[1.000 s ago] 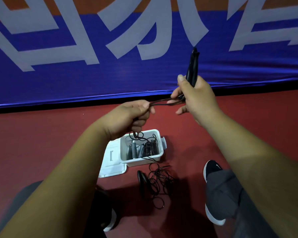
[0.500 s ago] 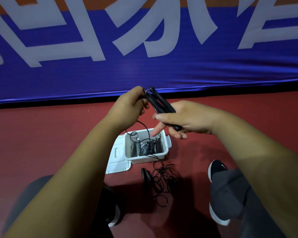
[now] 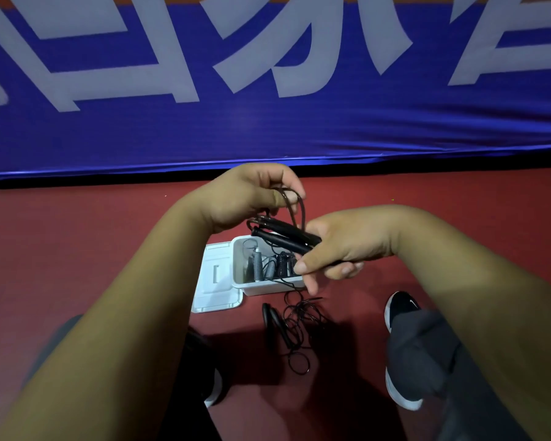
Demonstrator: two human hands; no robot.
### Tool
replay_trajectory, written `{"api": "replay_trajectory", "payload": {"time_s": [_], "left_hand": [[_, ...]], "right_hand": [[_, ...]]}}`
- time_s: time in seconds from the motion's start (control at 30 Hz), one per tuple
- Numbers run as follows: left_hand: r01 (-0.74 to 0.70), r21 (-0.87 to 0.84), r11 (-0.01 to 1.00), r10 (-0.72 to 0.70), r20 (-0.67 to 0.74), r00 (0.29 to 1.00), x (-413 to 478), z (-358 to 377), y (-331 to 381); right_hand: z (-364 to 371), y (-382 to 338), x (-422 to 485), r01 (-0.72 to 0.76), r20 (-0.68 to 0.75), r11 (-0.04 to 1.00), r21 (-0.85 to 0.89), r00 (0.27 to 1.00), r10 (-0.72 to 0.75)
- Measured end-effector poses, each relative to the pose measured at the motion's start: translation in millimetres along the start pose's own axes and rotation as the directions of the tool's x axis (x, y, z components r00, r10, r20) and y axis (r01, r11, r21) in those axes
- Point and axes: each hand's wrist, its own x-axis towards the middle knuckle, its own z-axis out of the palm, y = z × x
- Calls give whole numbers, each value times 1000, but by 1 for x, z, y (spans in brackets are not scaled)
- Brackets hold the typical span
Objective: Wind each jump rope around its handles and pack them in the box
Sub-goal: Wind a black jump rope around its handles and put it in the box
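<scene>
Black handles [image 3: 283,235] of a jump rope lay side by side in the right hand [image 3: 347,246], whose fingers curled round them just above the white box [image 3: 238,272]. The left hand [image 3: 252,195] pinched a loop of the cord [image 3: 295,202] over the handles' far ends. Wound ropes [image 3: 269,268], grey and black, stood inside the box. Its lid [image 3: 215,288] lay on the red floor [image 3: 77,237] at the box's left, and a loose rope [image 3: 296,326] sprawled just in front.
</scene>
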Motion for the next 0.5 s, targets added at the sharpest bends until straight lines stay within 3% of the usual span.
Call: {"api": "replay_trajectory", "payload": {"time_s": [0.2,0.3,0.4,0.5], "left_hand": [[44,229,972,-55,39,998,1,5,14],[69,383,921,-91,39,995,-1,8,22],[73,502,862,-84,0,996,-3,15,28],[189,647,738,-116,-154,981,0,23,21]], "right_hand": [[-4,7,2,-227,-114,974,-19,968,223],[-8,14,5,-289,-234,954,84,925,301],[-17,26,15,-262,-356,925,274,866,351],[-20,28,23,-129,-475,894,430,809,345]]}}
